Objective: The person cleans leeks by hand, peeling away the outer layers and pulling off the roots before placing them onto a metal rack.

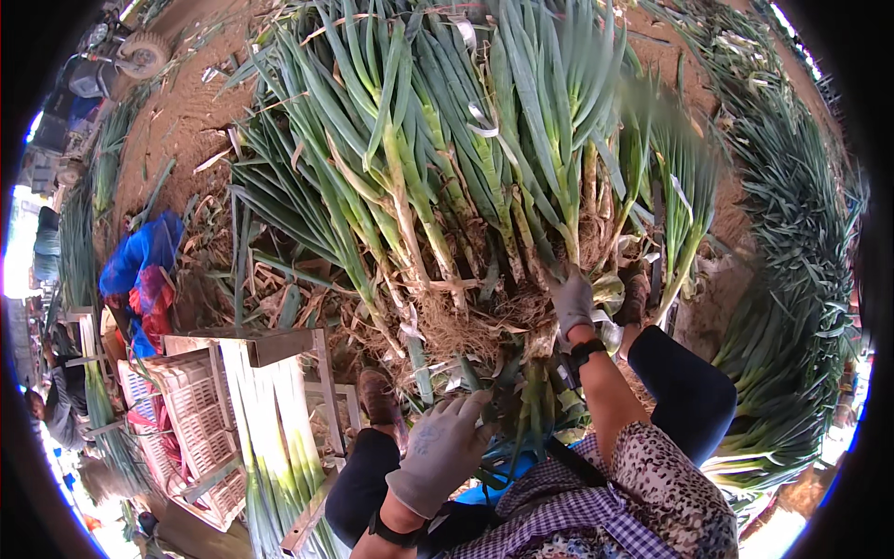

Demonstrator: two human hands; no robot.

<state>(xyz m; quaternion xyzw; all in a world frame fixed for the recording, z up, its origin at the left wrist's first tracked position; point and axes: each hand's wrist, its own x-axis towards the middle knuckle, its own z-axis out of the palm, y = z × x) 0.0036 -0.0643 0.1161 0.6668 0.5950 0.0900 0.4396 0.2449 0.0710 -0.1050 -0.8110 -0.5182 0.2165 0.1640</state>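
A thick heap of large green onions (447, 177) lies in front of me, leaves pointing away and tangled roots (461, 326) toward me. At the heap's near right side, my right hand (573, 303), in a pale grey glove, is closed around the base of a green onion (570, 228); its fingertips are partly hidden among the stalks. My left hand (442, 452), gloved too, hovers above my lap just short of the roots. Its fingers are bent with the thumb apart, and nothing shows in them. Green leaves (535, 401) lie between my knees, below the right hand.
To my left, a metal-framed stand (251, 347) carries cleaned white-stemmed onions (284, 419) beside a woven plastic crate (191, 419). Blue and red bags (144, 265) lie beyond. A long bank of green onions (792, 205) runs along the right. A wheeled vehicle (140, 56) stands far left.
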